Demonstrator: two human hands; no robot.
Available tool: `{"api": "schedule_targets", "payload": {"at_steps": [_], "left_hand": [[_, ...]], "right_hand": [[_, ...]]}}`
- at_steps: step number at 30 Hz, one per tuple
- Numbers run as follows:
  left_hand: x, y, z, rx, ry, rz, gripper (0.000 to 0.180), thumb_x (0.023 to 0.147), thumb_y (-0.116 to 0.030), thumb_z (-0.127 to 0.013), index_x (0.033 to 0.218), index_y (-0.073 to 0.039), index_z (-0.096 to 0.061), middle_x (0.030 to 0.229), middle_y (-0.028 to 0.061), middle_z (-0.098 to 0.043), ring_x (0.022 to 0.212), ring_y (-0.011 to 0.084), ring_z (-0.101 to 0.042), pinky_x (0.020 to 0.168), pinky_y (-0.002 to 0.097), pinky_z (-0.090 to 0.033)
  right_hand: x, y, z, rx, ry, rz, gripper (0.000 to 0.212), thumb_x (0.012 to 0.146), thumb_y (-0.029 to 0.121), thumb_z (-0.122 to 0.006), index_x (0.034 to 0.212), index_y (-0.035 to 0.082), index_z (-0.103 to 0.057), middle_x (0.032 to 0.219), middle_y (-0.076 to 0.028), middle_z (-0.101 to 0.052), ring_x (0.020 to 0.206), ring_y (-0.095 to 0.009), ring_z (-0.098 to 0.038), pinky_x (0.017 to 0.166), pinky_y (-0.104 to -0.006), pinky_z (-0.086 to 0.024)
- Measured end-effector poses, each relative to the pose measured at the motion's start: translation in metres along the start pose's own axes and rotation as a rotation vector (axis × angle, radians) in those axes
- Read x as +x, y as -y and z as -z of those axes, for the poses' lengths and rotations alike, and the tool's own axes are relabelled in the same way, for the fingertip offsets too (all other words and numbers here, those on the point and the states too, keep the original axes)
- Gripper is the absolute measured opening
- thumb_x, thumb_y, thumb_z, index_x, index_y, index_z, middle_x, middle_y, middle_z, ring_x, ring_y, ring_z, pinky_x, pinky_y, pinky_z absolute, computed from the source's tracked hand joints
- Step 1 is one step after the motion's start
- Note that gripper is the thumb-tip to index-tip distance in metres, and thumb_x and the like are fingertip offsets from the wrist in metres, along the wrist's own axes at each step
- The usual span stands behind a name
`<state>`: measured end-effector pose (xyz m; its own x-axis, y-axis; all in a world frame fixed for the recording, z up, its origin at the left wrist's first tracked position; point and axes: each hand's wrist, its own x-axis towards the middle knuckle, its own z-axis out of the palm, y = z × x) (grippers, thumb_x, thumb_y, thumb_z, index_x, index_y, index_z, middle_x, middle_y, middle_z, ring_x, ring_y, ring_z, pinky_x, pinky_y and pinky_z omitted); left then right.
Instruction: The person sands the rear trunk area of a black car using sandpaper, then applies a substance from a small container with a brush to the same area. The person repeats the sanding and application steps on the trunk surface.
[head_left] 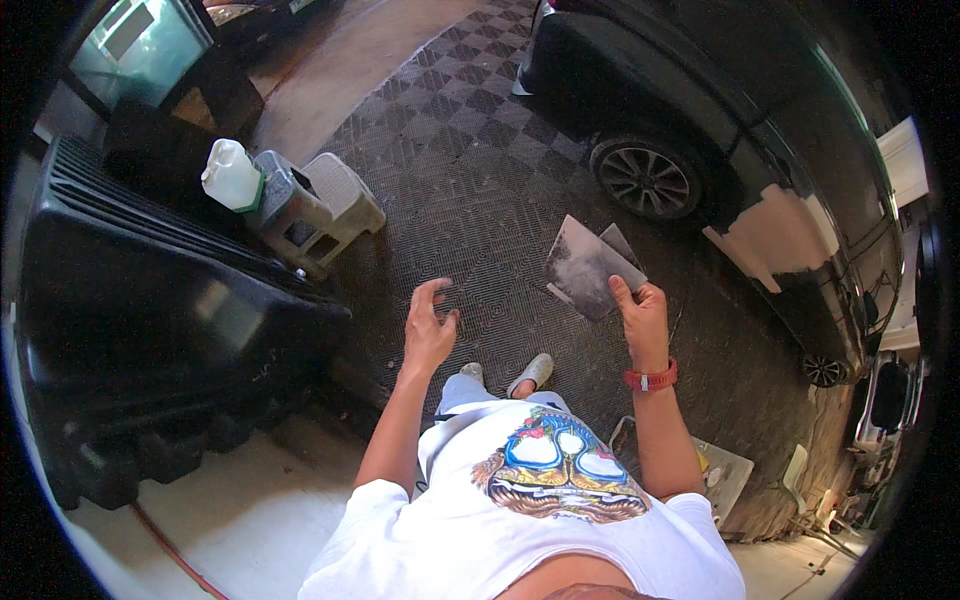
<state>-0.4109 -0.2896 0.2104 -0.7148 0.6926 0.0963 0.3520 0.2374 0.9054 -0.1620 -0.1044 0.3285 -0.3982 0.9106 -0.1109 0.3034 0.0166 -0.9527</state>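
Our right hand point(645, 322) pinches a flat, grey, dusty sheet point(585, 268) at its near corner, with the thumb on top. Our left hand point(428, 325) is open, its fingers curled a little, and it holds nothing. It floats in the air to the left of the sheet, apart from it.

The biggest thing near us is the dark car point(760, 120) on our right, with a pale patch of filler point(780, 235) on its side. On our left lies a big black plastic part point(150, 330). Past it stands a small grey plastic step stool point(315, 210) with a white jug point(232, 175) on it. The floor is dark checkered tiles point(470, 150).

The sheet is up in front of our chest, between us and the car wheel point(645, 180). Its long side runs from our hand up and to the left, and its far corner points away from us.

We think the sheet could slip and fall, since only one corner is held.
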Motion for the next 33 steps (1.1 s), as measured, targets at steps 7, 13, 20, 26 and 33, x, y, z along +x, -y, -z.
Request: {"api": "schedule_targets", "payload": {"at_steps": [7, 13, 20, 26, 33], "left_hand": [[0.005, -0.019, 0.004, -0.181, 0.043, 0.238, 0.006, 0.082, -0.008, -0.079, 0.083, -0.003, -0.075, 0.075, 0.0041, -0.073, 0.068, 0.0109, -0.07, 0.065, 0.0262, -0.056], [0.043, -0.009, -0.008, -0.254, 0.038, 0.197, 0.011, 0.084, -0.012, -0.08, 0.091, -0.003, -0.077, 0.073, 0.0025, -0.074, 0.067, 0.0065, -0.068, 0.062, 0.0226, -0.053], [0.097, -0.02, -0.049, -0.405, 0.153, 0.128, 0.015, 0.095, -0.002, -0.064, 0.107, 0.001, -0.072, 0.091, 0.008, -0.075, 0.082, 0.0135, -0.071, 0.075, 0.0266, -0.058], [0.163, -0.071, -0.081, -0.066, 0.184, 0.194, 0.016, 0.094, -0.009, -0.066, 0.106, -0.001, -0.072, 0.082, 0.0102, -0.073, 0.07, 0.0164, -0.069, 0.067, 0.0323, -0.057], [0.238, -0.069, -0.133, -0.172, 0.381, 0.236, 0.042, 0.094, -0.027, -0.071, 0.127, -0.003, -0.063, 0.143, 0.0151, -0.054, 0.123, 0.0272, -0.061, 0.1, 0.0383, -0.051]], "right_hand": [[0.007, -0.044, -0.007, 0.042, 0.027, -0.083, 0.03, 0.096, 0.03, -0.072, 0.101, 0.0, -0.073, 0.089, 0.001, -0.071, 0.076, -0.005, -0.058, 0.07, -0.0235, -0.047], [0.025, -0.062, -0.004, 0.194, -0.032, -0.143, 0.029, 0.095, 0.026, -0.073, 0.106, -0.001, -0.072, 0.096, -0.001, -0.072, 0.082, -0.007, -0.063, 0.075, -0.0253, -0.049], [0.074, -0.091, 0.013, 0.278, -0.09, -0.225, 0.027, 0.096, 0.024, -0.072, 0.107, 0.0, -0.072, 0.1, -0.002, -0.072, 0.086, -0.008, -0.064, 0.078, -0.0265, -0.05], [0.158, -0.099, 0.019, 0.395, -0.024, -0.276, 0.03, 0.095, 0.025, -0.074, 0.107, -0.003, -0.072, 0.1, -0.002, -0.072, 0.086, -0.007, -0.061, 0.078, -0.0256, -0.048], [0.265, -0.063, 0.0, 0.533, 0.175, -0.262, 0.032, 0.096, 0.027, -0.072, 0.112, 0.0, -0.072, 0.103, -0.003, -0.073, 0.089, -0.008, -0.064, 0.08, -0.0267, -0.05]]}}
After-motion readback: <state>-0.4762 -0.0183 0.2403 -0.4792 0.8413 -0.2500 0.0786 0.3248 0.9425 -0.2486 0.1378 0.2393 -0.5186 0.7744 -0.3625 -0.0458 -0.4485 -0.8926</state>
